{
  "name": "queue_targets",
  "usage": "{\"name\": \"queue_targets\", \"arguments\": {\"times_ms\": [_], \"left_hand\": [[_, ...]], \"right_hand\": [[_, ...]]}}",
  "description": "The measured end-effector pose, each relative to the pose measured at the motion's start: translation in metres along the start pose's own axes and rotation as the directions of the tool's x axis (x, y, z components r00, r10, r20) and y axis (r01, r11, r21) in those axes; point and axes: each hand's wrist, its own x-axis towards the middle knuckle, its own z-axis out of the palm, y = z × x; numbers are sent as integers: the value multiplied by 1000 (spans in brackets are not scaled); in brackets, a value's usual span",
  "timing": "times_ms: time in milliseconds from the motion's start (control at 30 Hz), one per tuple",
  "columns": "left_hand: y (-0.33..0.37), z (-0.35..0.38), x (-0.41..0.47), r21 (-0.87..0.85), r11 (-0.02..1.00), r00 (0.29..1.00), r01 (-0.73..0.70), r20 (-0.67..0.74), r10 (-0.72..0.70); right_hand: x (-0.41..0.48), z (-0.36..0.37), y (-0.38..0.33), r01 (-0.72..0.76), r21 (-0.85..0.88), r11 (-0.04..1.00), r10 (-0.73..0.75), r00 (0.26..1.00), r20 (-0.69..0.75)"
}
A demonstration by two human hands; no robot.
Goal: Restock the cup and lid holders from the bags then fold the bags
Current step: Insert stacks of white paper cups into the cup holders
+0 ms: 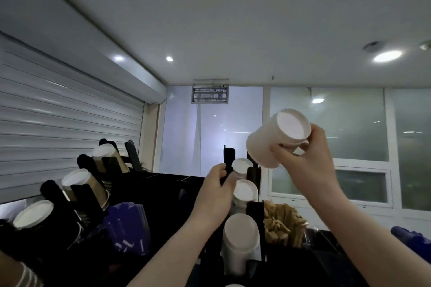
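Observation:
My right hand (pixel 310 161) grips a stack of white paper cups (pixel 272 140), bottom end facing me, raised above and right of the black cup holder (pixel 254 214). My left hand (pixel 218 190) pinches a black upright piece of that holder (pixel 228 158) near its top slot. Three stacks of white cups sit in the holder's slots: a top one (pixel 240 165), a middle one (pixel 245 191) and a near one (pixel 240 237). No bags show in this view.
A second black holder on the left carries brown cups (pixel 86 184), (pixel 109 156) and a dark cup stack (pixel 32 214). Purple sleeves (pixel 126 228) stand in the middle. Brown stirrers or packets (pixel 282 223) fill a bin at right. A closed roller shutter (pixel 58 119) lines the left wall.

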Motion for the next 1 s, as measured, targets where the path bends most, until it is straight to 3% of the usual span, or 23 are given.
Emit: {"name": "queue_targets", "arguments": {"times_ms": [67,133,200,400,700,800,1000], "left_hand": [[-13,13,2,260,965,997,-33,74,14],[-27,24,4,570,816,988,-92,157,2],[-35,29,5,715,690,987,-112,160,-5],[-37,31,9,790,601,987,-120,161,-16],[-37,31,7,793,591,986,-145,167,19],[-38,32,7,795,587,986,-151,166,29],[-40,32,6,788,594,983,-161,181,27]], "right_hand": [[24,1,13,-24,-25,999,23,1000,-17],[42,7,27,-33,-90,995,35,999,25],[53,17,39,-24,-136,990,35,996,76],[74,50,61,87,-313,946,-17,975,219],[95,73,72,92,-441,893,72,937,341],[90,81,83,131,-550,825,134,900,416],[87,86,92,145,-627,766,129,920,370]]}}
